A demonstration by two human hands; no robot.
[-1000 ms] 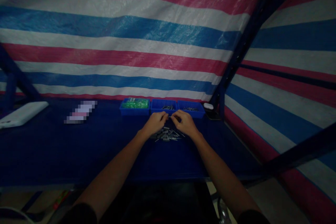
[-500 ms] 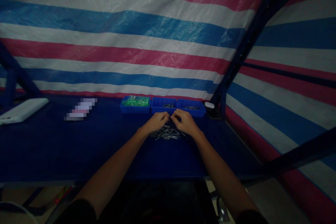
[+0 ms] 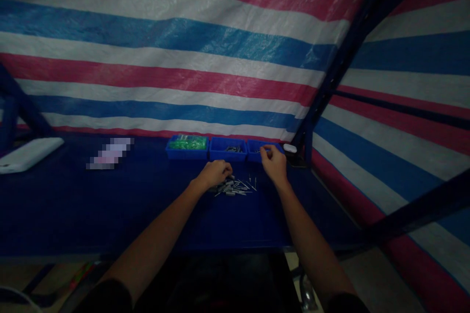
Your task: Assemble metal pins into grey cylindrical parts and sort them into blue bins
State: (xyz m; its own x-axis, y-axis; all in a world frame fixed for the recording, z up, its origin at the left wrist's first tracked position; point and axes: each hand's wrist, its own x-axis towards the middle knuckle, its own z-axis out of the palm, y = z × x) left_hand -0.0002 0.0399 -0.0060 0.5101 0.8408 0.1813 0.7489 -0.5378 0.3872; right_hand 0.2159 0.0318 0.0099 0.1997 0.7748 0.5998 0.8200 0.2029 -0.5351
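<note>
A small pile of grey metal pins and short parts (image 3: 235,187) lies on the dark blue table (image 3: 110,205). My left hand (image 3: 216,173) rests at the pile's left edge, fingers curled over the parts. My right hand (image 3: 273,162) is raised over the front of the right blue tray (image 3: 261,151), fingers pinched together; what they hold is too small to see. Beside it stand a middle blue tray (image 3: 227,149) with a few grey parts and a left blue tray (image 3: 187,147) filled with green pieces.
A white flat device (image 3: 29,154) lies at the far left of the table, and a blurred pale item (image 3: 109,153) sits left of the trays. A small white object (image 3: 290,147) sits by the dark metal rack post (image 3: 312,117). A striped tarp hangs behind.
My right hand has left the spot above the pile, where it met my left hand, and moved right and back to the right tray. My left hand has dropped onto the pile.
</note>
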